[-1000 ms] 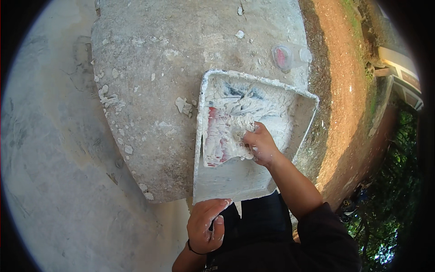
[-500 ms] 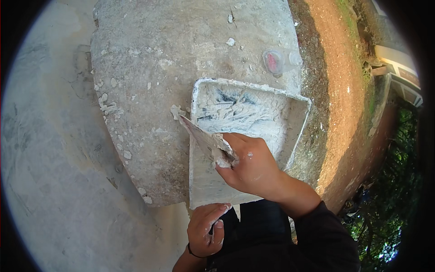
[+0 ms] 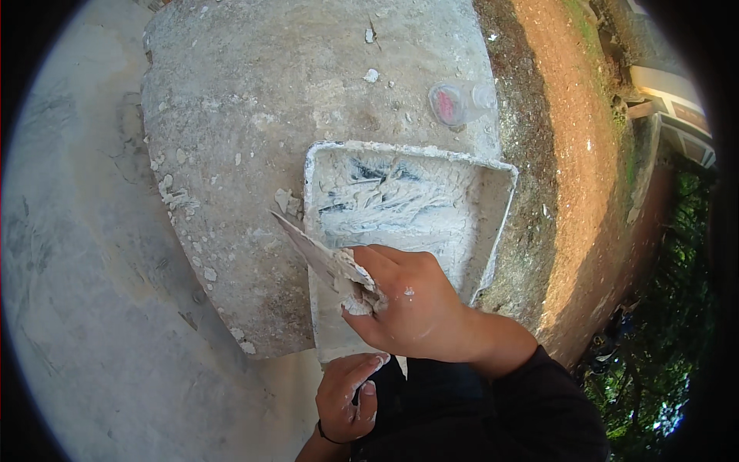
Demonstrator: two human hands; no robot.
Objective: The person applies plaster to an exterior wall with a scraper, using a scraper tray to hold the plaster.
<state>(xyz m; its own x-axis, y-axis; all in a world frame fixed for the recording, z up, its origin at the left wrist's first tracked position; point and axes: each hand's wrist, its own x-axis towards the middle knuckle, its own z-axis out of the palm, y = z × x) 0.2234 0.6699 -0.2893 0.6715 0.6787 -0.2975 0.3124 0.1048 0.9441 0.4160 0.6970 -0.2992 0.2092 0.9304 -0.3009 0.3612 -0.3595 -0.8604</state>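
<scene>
My right hand (image 3: pixel 412 300) is closed round a putty knife (image 3: pixel 314 256), its wide thin blade pointing up and left over the left rim of a tray (image 3: pixel 419 149). White paste (image 3: pixel 400 204) is smeared across the tray's floor, and some clings to the blade and to my fingers. The knife's handle is hidden in my grip. By the tray's near edge, my left hand (image 3: pixel 345 400) is loosely curled, with a gap between thumb and forefinger and paste on the fingertips. Nothing shows in it. A clump of paste (image 3: pixel 287 202) lies just outside the tray's left rim.
The tray rests on a rough, paste-spotted slab (image 3: pixel 231 154). A clear plastic container (image 3: pixel 448 104) with something pink in it lies at the slab's far right. Smooth grey floor (image 3: pixel 69 254) stretches away at left; a strip of orange soil (image 3: pixel 573 169) runs along the right.
My right hand and the putty knife have moved nearer and slightly left. The blade tip has come away from the clump of paste, which stays on the slab. The whole view has shifted slightly.
</scene>
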